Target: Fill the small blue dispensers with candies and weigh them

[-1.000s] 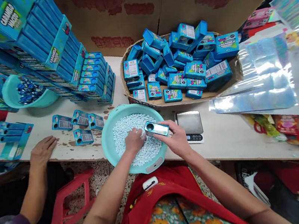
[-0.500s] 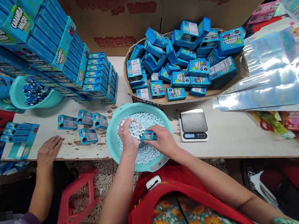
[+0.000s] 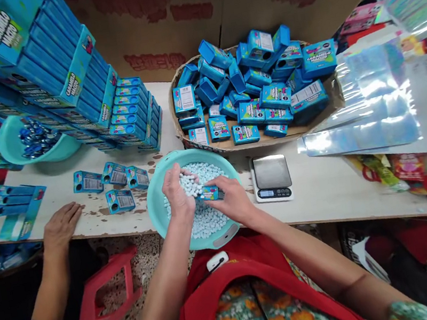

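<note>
Watching the head view, I judged the step in hand to be filling: the left hand (image 3: 178, 192) was cupped over a heap of sweets (image 3: 207, 220), fingers curled shut around a handful, and tipped toward the small box (image 3: 209, 193). The right hand (image 3: 233, 200) pinched that box between thumb and fingertips, holding it low over the middle of the basin (image 3: 157, 212), its open end facing nine o'clock, toward the left hand. The two hands were touching, or very near it, at the mouth of the box. I could not tell how full the box was, as the fingers hid the opening.

As I read it, the next move called for a steady box and a slow release from the left palm, so that the sweets ran into the small opening and any strays fell back into the basin (it sat right below, which helped).

The scale (image 3: 271, 178) stood just beside the basin at three o'clock, with nothing on its pan. At twelve o'clock lay the tray (image 3: 211, 147) heaped with more boxes. A co-worker's hand (image 3: 60, 227) rested flat on the table (image 3: 324, 191), well apart at nine o'clock.
</note>
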Motion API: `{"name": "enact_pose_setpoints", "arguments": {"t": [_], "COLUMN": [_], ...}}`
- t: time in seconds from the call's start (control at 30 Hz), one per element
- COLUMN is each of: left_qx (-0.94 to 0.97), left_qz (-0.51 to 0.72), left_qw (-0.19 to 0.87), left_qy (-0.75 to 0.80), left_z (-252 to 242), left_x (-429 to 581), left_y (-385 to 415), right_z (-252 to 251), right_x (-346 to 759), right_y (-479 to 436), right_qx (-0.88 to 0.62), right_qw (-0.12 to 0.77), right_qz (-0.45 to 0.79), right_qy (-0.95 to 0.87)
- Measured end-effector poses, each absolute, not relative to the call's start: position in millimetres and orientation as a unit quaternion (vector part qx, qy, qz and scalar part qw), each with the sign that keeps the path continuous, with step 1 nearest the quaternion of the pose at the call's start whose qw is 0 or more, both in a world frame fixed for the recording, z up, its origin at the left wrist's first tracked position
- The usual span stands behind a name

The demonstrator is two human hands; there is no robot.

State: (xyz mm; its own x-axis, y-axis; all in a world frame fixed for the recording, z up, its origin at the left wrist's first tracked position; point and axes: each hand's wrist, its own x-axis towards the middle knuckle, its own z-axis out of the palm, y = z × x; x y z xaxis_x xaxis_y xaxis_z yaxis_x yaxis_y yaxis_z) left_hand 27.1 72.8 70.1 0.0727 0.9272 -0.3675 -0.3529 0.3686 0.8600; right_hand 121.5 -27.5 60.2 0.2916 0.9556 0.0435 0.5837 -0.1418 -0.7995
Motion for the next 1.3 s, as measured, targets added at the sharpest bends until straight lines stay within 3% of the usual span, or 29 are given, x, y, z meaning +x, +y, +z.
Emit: {"name": "enact_pose_setpoints", "arguments": {"t": [0.87, 1.3], "left_qx": [0.346, 0.289], "left_qz": [0.49, 0.463], "left_qw": [0.643, 0.694], "left_qy": [0.476, 0.47], "left_z": [78.9, 85.1], "left_x": [44.5, 20.3], "left_y": [65.9, 81.1], "right_z": [61.7, 51.6], "right_x": [126.3, 133.9], "right_y": [-24.6, -34.3], "right_qx": [-0.703, -0.645], "right_qw": [0.432, 0.547], "right_qz": [0.255, 0.388], "right_qy": [-0.504, -0.366]}}
